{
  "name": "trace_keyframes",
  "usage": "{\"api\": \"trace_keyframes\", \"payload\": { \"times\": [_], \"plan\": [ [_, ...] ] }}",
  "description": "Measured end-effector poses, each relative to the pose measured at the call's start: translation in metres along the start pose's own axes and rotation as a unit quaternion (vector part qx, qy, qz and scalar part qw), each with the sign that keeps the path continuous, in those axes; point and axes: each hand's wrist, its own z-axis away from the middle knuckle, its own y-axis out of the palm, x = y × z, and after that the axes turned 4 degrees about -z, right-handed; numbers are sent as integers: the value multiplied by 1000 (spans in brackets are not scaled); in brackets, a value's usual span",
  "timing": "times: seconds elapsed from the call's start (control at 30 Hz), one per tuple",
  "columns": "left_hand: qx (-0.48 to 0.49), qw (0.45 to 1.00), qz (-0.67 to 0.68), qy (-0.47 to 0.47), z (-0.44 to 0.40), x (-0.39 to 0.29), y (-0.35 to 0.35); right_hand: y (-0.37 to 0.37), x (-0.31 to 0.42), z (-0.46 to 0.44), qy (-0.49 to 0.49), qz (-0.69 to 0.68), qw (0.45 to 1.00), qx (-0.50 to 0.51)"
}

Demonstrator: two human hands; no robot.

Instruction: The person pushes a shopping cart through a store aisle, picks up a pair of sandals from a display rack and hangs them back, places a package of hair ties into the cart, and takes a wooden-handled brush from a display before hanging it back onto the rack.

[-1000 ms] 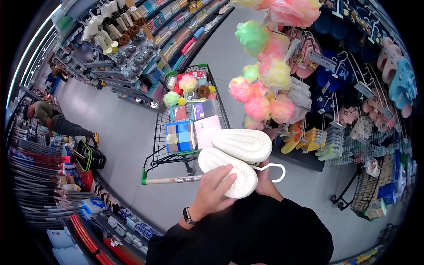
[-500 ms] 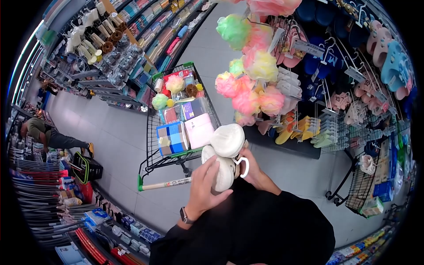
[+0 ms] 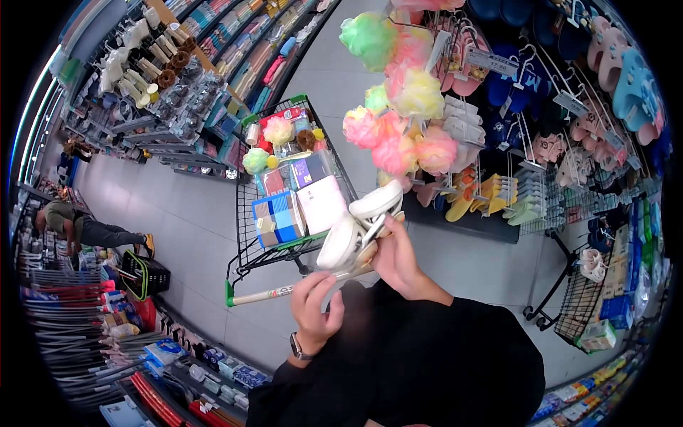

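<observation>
My right hand (image 3: pixel 400 265) grips a pair of white clogs (image 3: pixel 340 240) joined by a white hanger. They are tilted, one above the other, over the near end of a shopping cart. Just below the lower clog, my left hand (image 3: pixel 315 312) has its fingers loosely curled and thumb apart, holding nothing that I can see. A dark watch (image 3: pixel 297 347) is on the left wrist. The cart (image 3: pixel 245 217) holds a pink package (image 3: pixel 321 204), a blue and brown checked pack (image 3: pixel 279 218) and colourful bath puffs (image 3: pixel 278 131). Its handle (image 3: pixel 265 294) passes near my left hand.
Bath puffs (image 3: pixel 420 92) hang from a rack ahead. Slippers and clogs (image 3: pixel 504 192) hang on hooks to the right, beside a wire basket stand (image 3: pixel 573 313). At the left, a person (image 3: pixel 89 231) bends toward shelves near a black basket (image 3: pixel 146 274) on the floor.
My left hand has come off the clogs and drawn down and back. The clogs have turned in my right hand, from soles facing me to a more sideways tilt.
</observation>
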Motion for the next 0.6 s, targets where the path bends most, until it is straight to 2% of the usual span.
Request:
{"api": "trace_keyframes", "payload": {
  "times": [0.1,0.17,0.43,0.53,0.6],
  "plan": [
    [44,996,69,-42,-3,-4,11,6,-1,-4,9,-26,1000,3],
    [107,973,116,-168,-3,-7,16,13,-1,-2,8,-22,1000,1],
    [74,981,75,-161,8,7,28,8,-12,0,12,-27,1000,-7],
    [85,988,50,-121,12,1,29,7,-10,4,31,-35,999,-9],
    [131,988,48,-61,11,-4,28,0,-13,1,17,-48,999,-11]
  ]
}}
